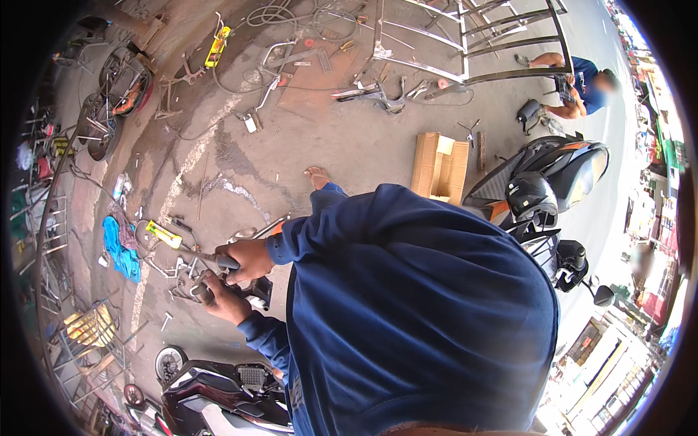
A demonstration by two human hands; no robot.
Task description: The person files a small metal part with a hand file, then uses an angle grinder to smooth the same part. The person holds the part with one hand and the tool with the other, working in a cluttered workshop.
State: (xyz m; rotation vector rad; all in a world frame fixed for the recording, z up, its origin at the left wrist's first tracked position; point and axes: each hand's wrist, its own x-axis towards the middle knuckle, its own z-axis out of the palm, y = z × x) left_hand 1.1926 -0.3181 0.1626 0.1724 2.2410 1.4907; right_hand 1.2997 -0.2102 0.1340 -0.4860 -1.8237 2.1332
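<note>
While the right hand (249, 259) is wrapped around a dark-handled tool (227, 262) and the left hand (227, 303) grips a greyish part (200, 288) just beside it, above the ground (363, 149), a loosened grasp could let the tool slip against bare left-hand skin.

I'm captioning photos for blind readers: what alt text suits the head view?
A person's right hand grips a dark handle while the left hand, close by, grasps a small part, hard to make out. Outdoors around them are motorcycles, an open cardboard box, scattered tools and a metal frame with another person beside it.
</note>
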